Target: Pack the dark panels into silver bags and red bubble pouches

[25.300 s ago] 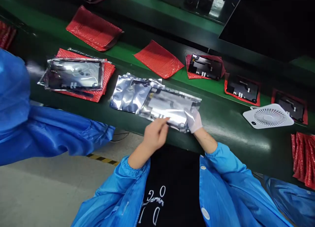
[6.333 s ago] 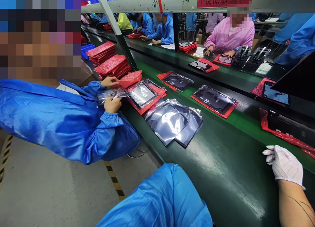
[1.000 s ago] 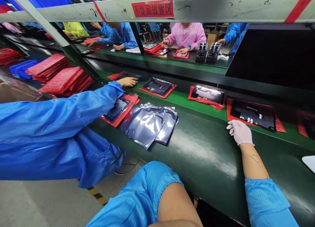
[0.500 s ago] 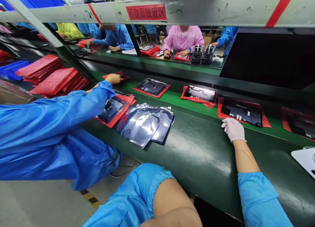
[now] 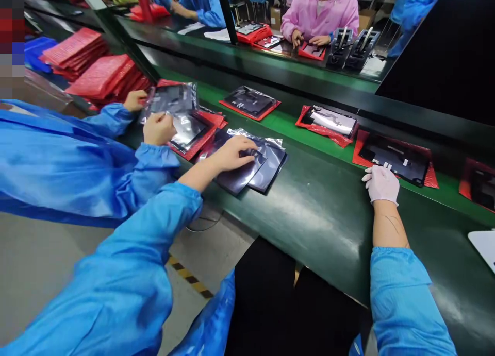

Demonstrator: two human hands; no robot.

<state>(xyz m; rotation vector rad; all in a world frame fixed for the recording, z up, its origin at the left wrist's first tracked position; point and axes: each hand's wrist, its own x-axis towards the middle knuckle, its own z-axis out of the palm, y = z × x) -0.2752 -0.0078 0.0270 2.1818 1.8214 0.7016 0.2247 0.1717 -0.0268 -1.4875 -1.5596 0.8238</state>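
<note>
My bare left hand [image 5: 236,154] rests on top of a loose stack of shiny, clear-wrapped dark panels [image 5: 266,168], its fingers apart and slightly bent, gripping none of them. My right hand [image 5: 382,183], in a white glove, lies at the bench edge with loosely bent fingers apart. It is just in front of a dark flat panel [image 5: 396,157] with white tabs, which lies on a red bubble bag [image 5: 432,173]. Whether the gloved fingertips touch that panel, I cannot tell.
More panels on red bags, such as a silvery one [image 5: 330,121] and a dark one [image 5: 251,101], lie along the green strip. At left, a co-worker's hands [image 5: 159,128] hold a wrapped panel [image 5: 174,98]. Red bag piles [image 5: 104,80] stand beyond. A black screen [image 5: 448,62] overhangs the right.
My left hand has come up from the lower edge onto the wrapped stack. The co-worker at left now holds up a wrapped panel. My right hand stays near the same panel; the view has tilted down.
</note>
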